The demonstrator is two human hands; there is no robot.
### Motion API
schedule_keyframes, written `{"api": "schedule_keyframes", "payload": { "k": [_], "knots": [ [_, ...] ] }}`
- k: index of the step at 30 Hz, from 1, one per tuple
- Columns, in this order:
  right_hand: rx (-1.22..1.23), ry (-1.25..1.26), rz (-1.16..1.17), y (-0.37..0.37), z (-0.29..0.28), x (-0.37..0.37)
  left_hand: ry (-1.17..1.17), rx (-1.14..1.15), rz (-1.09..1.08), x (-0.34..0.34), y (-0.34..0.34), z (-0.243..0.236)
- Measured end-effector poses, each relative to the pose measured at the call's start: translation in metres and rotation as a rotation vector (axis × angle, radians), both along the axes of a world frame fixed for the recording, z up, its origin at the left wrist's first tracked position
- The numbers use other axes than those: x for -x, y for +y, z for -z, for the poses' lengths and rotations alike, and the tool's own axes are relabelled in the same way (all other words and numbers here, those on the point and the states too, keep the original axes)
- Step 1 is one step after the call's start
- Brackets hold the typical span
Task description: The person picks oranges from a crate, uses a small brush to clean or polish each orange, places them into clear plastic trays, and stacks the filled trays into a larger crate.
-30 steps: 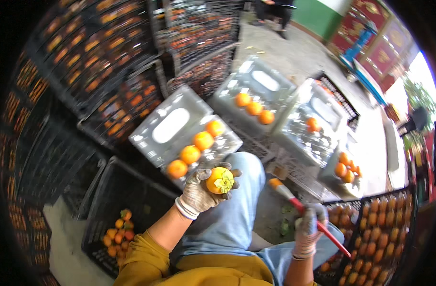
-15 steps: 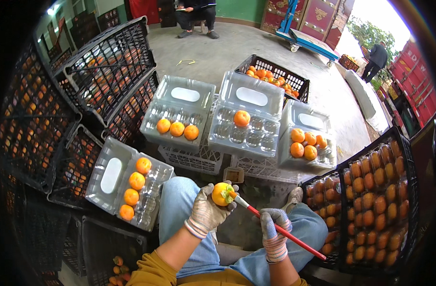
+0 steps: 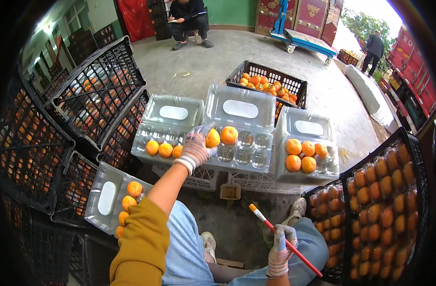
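Observation:
My left hand [image 3: 195,148], in a grey striped glove, reaches over the middle clear plastic clamshell tray [image 3: 246,102]. Its fingers hold a persimmon [image 3: 212,138] at the tray's left cups, beside another orange persimmon [image 3: 229,135] sitting in a cup. My right hand [image 3: 280,248], gloved too, grips a red-handled paintbrush [image 3: 301,258] above my knee, bristles up and to the left. Three persimmons [image 3: 165,150] show in the left tray [image 3: 172,102], partly behind my hand. The right tray [image 3: 308,119] holds several. Another tray [image 3: 98,200] beside my left leg has a row, partly hidden by my sleeve.
A black crate of loose persimmons [image 3: 268,87] stands behind the trays. Stacked black crates [image 3: 101,86] rise at left; crates of packed fruit [image 3: 382,200] lean at right. A small square container [image 3: 230,191] lies on the floor. Further off are a seated person [image 3: 189,24] and a blue platform cart [image 3: 306,43].
My left hand has carried the persimmon from in front of me, away from the brush, forward to the middle tray. The brush, still in my right hand, now points at nothing.

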State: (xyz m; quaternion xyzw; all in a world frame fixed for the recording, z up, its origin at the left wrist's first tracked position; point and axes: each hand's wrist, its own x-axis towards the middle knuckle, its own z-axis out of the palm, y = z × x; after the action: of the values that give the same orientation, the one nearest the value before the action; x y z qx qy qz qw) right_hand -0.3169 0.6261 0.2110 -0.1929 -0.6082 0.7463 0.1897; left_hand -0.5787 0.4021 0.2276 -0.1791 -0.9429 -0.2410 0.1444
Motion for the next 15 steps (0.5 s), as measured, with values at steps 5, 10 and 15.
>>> {"api": "schedule_keyframes", "payload": {
  "k": [5,10,15],
  "knots": [
    [0.013,-0.001,0.025,0.003,0.006,0.004,-0.38,0.214,-0.059,0.045,0.003,-0.003],
    [0.009,-0.011,0.003,-0.006,0.008,0.009,-0.273,0.133,0.017,0.04,-0.017,0.006],
    [-0.087,0.009,-0.005,-0.015,0.018,0.013,-0.137,-0.068,-0.119,-0.015,-0.072,0.006]
  ]
}}
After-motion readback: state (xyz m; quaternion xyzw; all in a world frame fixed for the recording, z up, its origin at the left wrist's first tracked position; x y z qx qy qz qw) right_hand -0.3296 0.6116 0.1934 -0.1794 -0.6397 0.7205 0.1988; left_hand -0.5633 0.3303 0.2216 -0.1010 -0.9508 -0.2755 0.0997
